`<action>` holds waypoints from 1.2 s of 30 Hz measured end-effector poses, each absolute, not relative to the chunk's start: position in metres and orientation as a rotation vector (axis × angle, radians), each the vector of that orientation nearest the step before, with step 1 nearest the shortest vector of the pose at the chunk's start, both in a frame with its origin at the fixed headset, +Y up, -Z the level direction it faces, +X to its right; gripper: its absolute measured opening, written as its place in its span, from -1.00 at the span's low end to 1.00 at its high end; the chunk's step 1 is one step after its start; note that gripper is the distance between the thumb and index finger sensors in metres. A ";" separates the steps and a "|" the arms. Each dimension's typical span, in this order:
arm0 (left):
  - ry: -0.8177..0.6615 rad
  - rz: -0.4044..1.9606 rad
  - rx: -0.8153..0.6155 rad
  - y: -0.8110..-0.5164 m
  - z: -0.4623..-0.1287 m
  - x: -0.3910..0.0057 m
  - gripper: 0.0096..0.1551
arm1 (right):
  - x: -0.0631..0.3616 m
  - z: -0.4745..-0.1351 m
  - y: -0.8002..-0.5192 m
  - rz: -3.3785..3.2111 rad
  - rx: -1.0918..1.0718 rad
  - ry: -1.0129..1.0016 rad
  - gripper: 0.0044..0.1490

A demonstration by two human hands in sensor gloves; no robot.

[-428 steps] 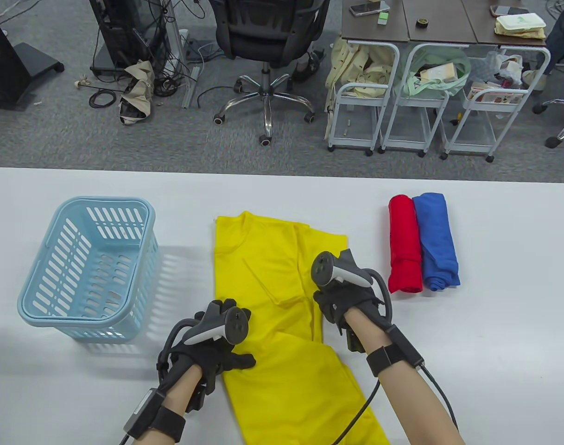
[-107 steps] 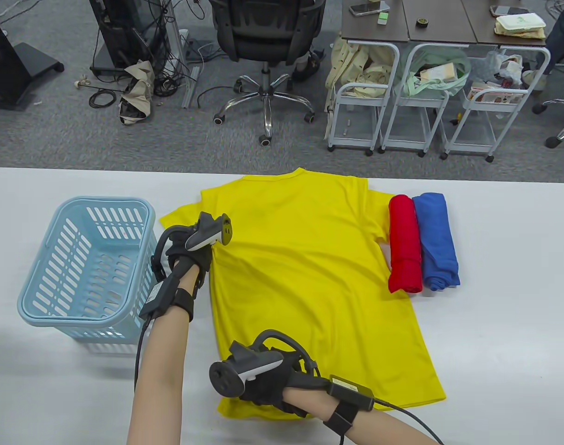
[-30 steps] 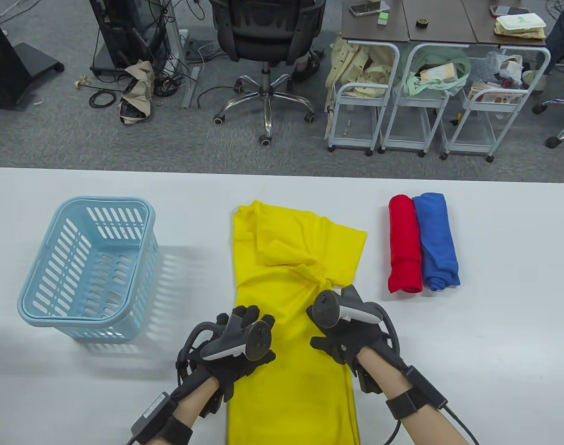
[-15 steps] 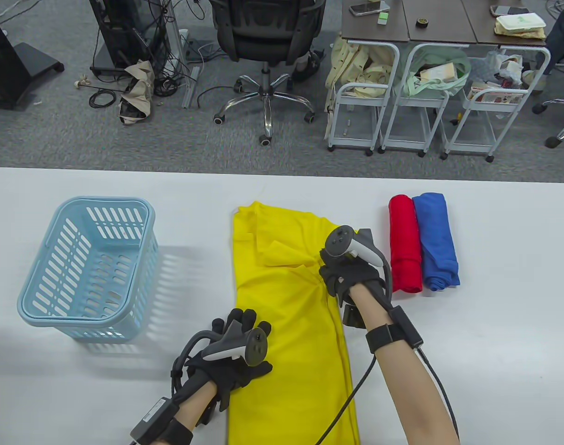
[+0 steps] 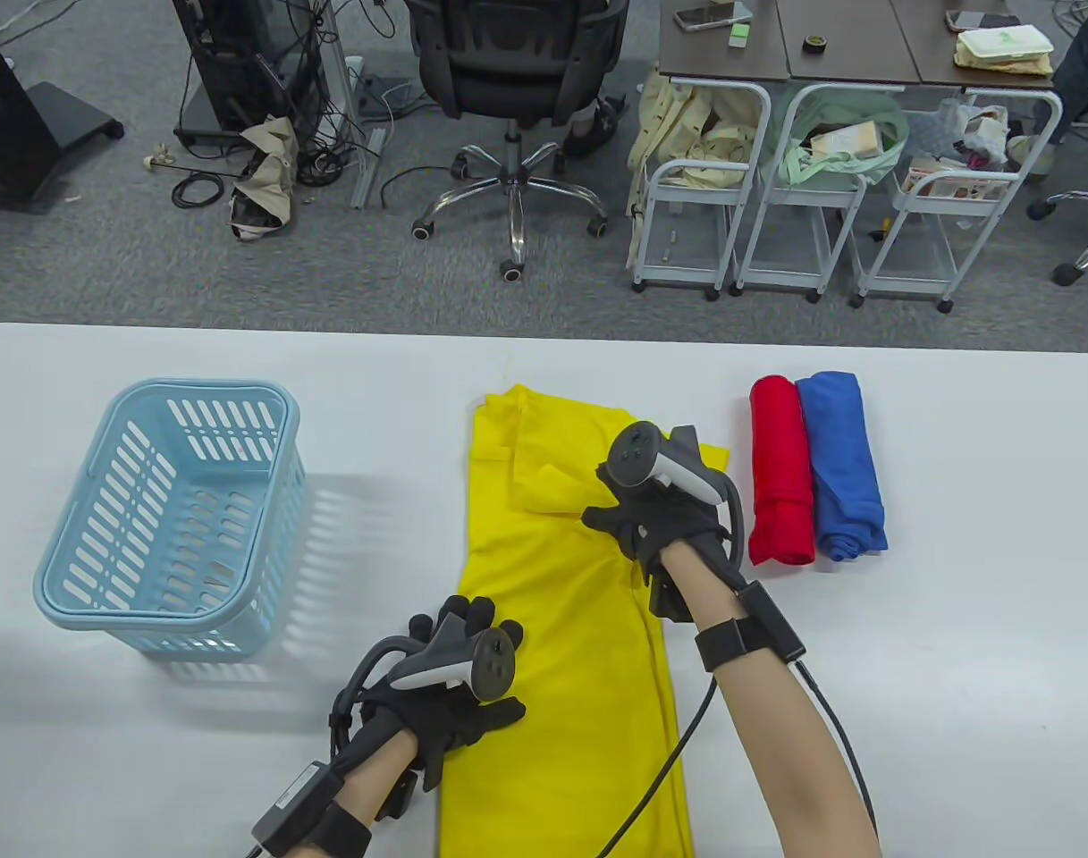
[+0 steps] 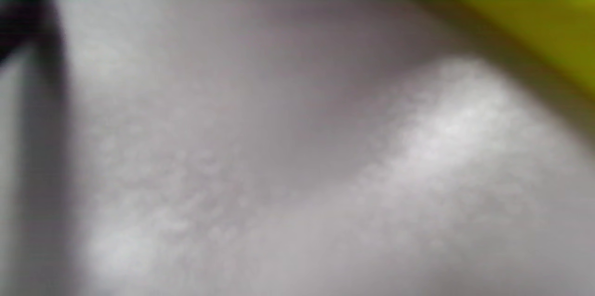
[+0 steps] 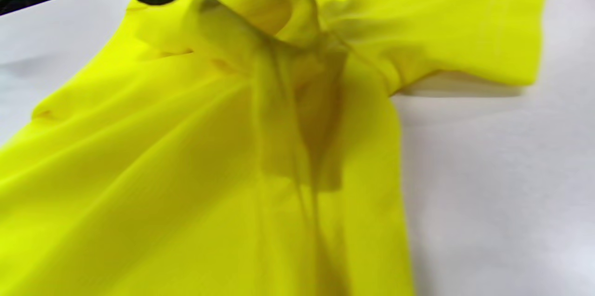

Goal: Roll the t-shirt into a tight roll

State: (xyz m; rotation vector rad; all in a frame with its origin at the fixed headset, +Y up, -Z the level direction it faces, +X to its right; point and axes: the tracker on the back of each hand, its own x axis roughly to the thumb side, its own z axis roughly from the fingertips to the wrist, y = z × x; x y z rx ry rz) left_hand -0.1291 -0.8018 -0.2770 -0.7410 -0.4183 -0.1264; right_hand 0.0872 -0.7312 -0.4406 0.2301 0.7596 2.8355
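The yellow t-shirt (image 5: pixel 561 643) lies folded into a long strip down the middle of the white surface (image 5: pixel 955 626), its near end running off the bottom of the table view and its far end toward the back edge. The left hand (image 5: pixel 450 693) rests flat, fingers spread and straight, on the strip's left edge near the person. The right hand (image 5: pixel 655 518) sits farther up, over the sleeve area; its fingers are hidden under the tracker, so whether it pinches cloth or only presses cannot be told. The right wrist view shows a bunched, twisted lump of sleeve (image 7: pixel 288 101) standing up from the cloth.

That lump is the main risk: if it is rolled in without being flattened, the roll would likely come out thick on one side and loose. The strip also looks wider at the far end, where the sleeve juts out to the right, so the roll could go crooked. The thin cloth may slide on the smooth surface if the left hand lifts. The red roll (image 5: pixel 780 474) and blue roll (image 5: pixel 843 465) lie just beside the right hand and could get knocked. A blue basket (image 5: pixel 164 523) stands well apart on the left.
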 end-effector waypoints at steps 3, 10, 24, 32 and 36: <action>-0.421 -0.121 -0.741 -0.802 -0.277 -0.129 -0.01 | 0.068 -0.444 -0.738 2.903 0.298 0.852 -0.06; -0.417 -0.114 -0.739 -0.802 -0.278 -0.129 0.00 | 0.051 -0.464 -0.749 3.054 0.053 0.733 -0.24; -0.414 -0.097 -0.784 -0.803 -0.279 -0.129 -0.02 | 0.173 -0.473 -0.719 2.941 -0.630 0.499 -0.33; -0.417 -0.091 -0.795 -0.803 -0.279 -0.130 -0.02 | 0.119 -0.452 -0.734 2.662 0.261 0.738 -0.30; -0.416 -0.090 -0.801 -0.803 -0.280 -0.130 -0.02 | 0.122 -0.437 -0.734 3.013 0.353 0.823 -0.39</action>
